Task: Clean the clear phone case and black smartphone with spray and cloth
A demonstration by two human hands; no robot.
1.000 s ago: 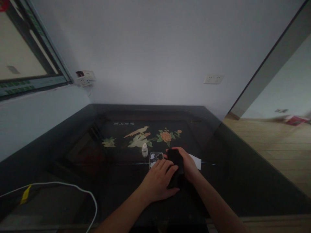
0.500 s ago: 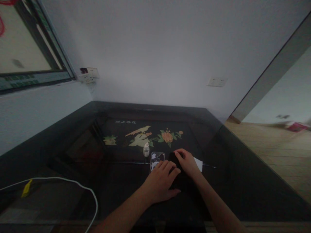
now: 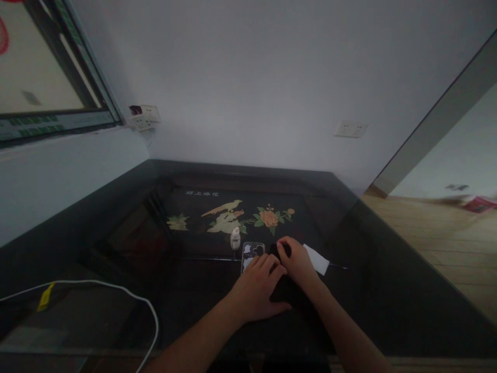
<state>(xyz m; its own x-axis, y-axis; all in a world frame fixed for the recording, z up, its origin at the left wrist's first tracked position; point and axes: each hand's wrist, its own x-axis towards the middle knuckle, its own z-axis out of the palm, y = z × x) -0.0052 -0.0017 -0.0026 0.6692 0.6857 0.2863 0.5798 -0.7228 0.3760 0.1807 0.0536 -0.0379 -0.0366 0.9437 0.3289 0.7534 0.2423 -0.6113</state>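
A flat black object (image 3: 275,250), by its look a phone, lies between my hands and barely stands out from the dark tabletop. My left hand (image 3: 257,291) grips its left side, thumb stretched along the near end and fingers curled over it. At the far end, my right hand (image 3: 298,261) has thumb and fingertips closed on the upper edge. A clear phone case (image 3: 252,249) with pale patches is partly covered by my left fingers. Beyond it stands a small clear bottle with a white top (image 3: 235,239). Partly behind my right wrist is a white sheet or cloth (image 3: 317,259).
The glossy black table (image 3: 128,228) bears a bird and flower inlay (image 3: 267,217). A white cable (image 3: 116,287) with a yellow tag (image 3: 45,298) crosses the left side. A wall with sockets (image 3: 350,129) rises behind, and a window (image 3: 46,67) is at left.
My right hand has shifted slightly left along the far edge of the black object, and more of the white sheet shows. My left hand keeps nearly the same pose.
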